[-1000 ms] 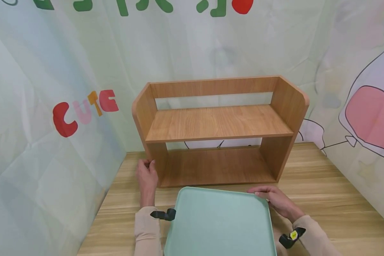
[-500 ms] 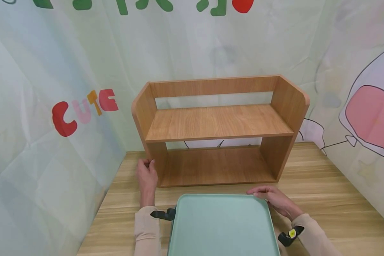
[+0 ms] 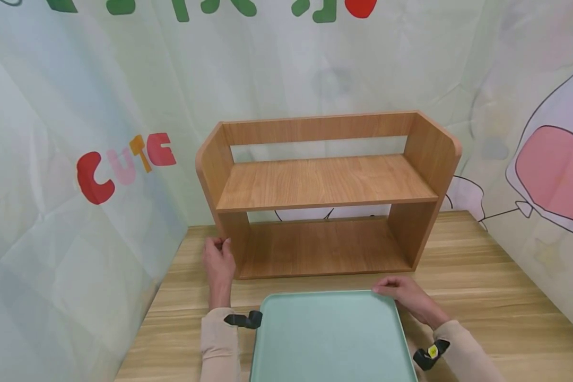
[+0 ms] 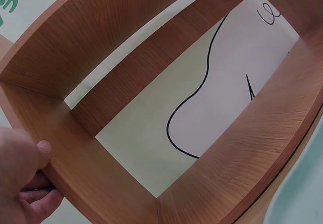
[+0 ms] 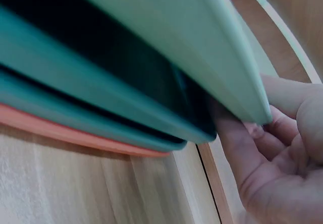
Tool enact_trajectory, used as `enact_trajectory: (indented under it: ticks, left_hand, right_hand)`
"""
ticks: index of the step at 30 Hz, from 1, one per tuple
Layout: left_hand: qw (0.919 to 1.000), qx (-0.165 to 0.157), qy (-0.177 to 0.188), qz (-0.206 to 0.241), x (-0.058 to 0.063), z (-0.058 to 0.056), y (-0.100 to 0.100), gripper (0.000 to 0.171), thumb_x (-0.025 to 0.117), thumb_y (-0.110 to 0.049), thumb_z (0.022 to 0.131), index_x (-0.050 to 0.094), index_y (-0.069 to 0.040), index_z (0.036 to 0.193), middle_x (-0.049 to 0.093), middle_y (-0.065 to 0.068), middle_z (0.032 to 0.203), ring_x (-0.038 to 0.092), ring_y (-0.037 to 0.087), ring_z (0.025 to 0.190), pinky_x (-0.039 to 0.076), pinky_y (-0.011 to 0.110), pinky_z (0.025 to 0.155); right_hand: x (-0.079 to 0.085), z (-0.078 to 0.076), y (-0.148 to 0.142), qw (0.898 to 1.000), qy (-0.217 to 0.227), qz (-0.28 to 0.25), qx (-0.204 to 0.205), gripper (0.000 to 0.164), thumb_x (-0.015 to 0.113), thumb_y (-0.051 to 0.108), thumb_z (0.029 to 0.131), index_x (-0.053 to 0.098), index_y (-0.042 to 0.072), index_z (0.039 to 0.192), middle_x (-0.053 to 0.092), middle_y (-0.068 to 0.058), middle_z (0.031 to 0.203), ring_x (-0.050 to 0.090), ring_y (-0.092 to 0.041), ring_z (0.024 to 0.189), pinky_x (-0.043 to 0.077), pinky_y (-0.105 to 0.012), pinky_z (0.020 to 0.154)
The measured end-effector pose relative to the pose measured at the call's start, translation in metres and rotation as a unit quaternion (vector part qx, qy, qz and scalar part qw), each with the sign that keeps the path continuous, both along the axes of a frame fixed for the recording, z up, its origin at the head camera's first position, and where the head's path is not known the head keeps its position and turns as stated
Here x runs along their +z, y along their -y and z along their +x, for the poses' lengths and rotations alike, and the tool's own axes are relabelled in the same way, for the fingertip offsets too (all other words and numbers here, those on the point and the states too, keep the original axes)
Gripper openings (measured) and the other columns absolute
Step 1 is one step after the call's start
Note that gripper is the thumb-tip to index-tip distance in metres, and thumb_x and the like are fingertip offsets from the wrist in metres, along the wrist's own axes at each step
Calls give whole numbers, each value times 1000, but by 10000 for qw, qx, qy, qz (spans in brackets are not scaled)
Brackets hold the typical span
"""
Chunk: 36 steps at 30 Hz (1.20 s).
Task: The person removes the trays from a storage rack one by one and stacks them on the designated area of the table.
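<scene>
My left hand grips the front edge of the left side panel of a wooden two-tier desktop shelf; in the left wrist view its thumb lies against that panel. My right hand pinches the far right corner of a mint-green tray. Seen from the right wrist, that tray's corner is raised over a stack of several trays. A darker green tray lies below it, and an orange-red tray is at the bottom. The near side of the tray runs out of the head view.
The shelf stands on a wood-grain table behind the trays, with bare boards on both tiers. A printed cloth backdrop closes off the back and both sides. Each wrist wears a black strap with a small camera.
The mint-green tray has turned and come slightly toward me, so its far edge lies nearly parallel to the shelf. My right fingers stay at its corner; the left hand and shelf hold still.
</scene>
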State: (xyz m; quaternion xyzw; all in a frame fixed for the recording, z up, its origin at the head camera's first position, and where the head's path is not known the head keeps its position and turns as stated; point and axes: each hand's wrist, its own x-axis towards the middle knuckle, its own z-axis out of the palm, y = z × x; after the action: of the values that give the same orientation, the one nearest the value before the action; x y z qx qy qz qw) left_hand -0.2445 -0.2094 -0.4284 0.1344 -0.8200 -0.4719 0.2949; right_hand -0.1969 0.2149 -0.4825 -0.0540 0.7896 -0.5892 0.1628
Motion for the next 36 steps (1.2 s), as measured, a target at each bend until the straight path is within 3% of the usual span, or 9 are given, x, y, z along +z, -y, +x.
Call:
enact_trajectory:
  ticks: [7,23,30,36]
  left_hand:
    - [10000,4,80,6,0,1,1,21,50,-15,99,48,3,108,54,20,105,53,32,94,45,42,78]
    - [9998,83,-144,52,-2,-2,4,21,52,-14,98,49,5,106,54,21,103,53,32,93,45,41,78]
    - [9998,80,-176,25,-3,-1,1,21,50,-13,98,49,6,107,54,22,106,55,34,97,48,44,83]
    - [9996,-58,-171,-198,-3,6,-3,29,50,-12,97,49,10,116,54,27,111,55,39,103,48,48,88]
  right_hand:
    - [0,5,11,9926,-599,877,-595,25,70,30,85,72,7,95,71,-4,94,58,-14,86,44,-29,74]
    - [-24,5,17,9923,-765,461,-855,23,68,25,88,72,5,99,71,-5,100,61,-12,91,47,-25,79]
    - [-22,7,11,9937,-745,556,-629,29,61,31,92,71,7,106,71,-5,107,61,-10,98,46,-27,86]
    - [-8,12,4,9952,-574,702,-360,39,56,38,95,66,8,119,66,-8,122,58,-14,112,47,-30,90]
